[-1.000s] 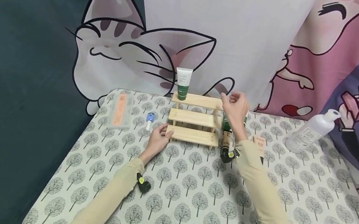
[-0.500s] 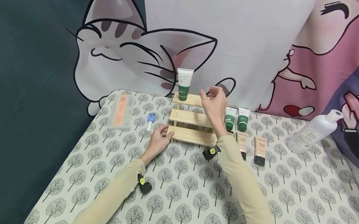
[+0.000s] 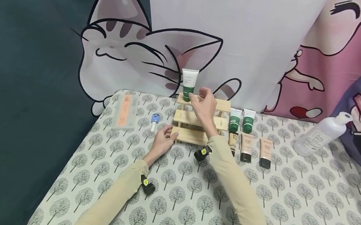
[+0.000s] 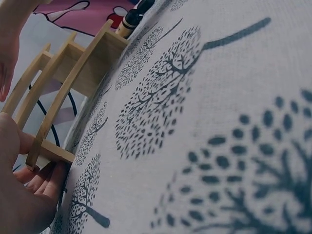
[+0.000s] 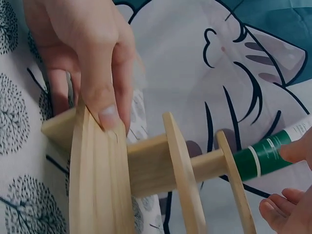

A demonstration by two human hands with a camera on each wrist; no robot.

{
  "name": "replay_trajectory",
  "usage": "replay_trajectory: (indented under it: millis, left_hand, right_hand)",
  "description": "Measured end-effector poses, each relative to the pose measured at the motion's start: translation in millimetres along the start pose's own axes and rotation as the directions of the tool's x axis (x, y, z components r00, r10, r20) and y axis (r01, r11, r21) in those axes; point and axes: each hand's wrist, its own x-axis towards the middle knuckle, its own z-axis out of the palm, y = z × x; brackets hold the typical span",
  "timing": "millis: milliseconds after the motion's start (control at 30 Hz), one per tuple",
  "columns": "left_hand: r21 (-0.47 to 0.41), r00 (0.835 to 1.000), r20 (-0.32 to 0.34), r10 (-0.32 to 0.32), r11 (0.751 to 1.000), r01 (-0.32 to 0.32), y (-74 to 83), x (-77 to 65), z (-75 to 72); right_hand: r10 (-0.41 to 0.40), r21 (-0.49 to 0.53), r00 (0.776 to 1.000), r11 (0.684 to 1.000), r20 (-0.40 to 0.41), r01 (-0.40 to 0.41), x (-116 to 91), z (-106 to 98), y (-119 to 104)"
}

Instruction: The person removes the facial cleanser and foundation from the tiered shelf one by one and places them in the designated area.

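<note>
A three-tier wooden display rack (image 3: 188, 135) stands on the tree-print cloth. My left hand (image 3: 162, 140) grips the left end of its lowest board, with the thumb (image 5: 108, 117) on top and fingers underneath in the right wrist view. On the left of the top tier, a white and green squeeze tube (image 3: 189, 80) stands upright on its green cap. My right hand (image 3: 205, 106) is beside that tube, thumb and fingers spread apart. In the right wrist view, the thumb (image 5: 296, 147) overlaps the tube's green part, while the other fingers are away from it.
Right of the rack are two white and green tubes (image 3: 248, 121), two peach BB tubes (image 3: 266, 151) and a gold tube (image 3: 233, 140). Farther right is a white bottle (image 3: 319, 135). To the left lie a clear case (image 3: 126, 111) and a small blue-and-white item (image 3: 154, 121).
My right hand has moved left from above the tubes beside the rack to the tube on the top tier. My left hand keeps its grip on the lowest board.
</note>
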Motion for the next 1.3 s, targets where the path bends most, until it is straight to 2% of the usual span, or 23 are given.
replay_trajectory:
  millis: [300,633,967,1300]
  left_hand:
    - [0.006,1.000,0.002,0.001,1.000,-0.001,-0.8,1.0,-0.7]
    - [0.022,1.000,0.010,0.017,1.000,-0.017,1.1,0.4,1.4]
    - [0.017,1.000,0.007,0.000,1.000,0.000,-0.8,1.5,-0.6]
    - [0.007,1.000,0.001,0.018,1.000,-0.018,-0.4,0.7,0.2]
  right_hand:
    - [-0.021,0.023,1.000,1.000,0.011,0.021,4.1,23.5,1.2]
    - [-0.034,0.032,0.999,0.999,-0.034,0.035,4.3,24.6,7.4]
    - [-0.059,0.020,0.996,0.998,-0.065,0.060,3.0,2.5,16.0]
    - [-0.025,0.016,0.992,1.000,-0.126,0.027,8.5,-31.0,26.6]
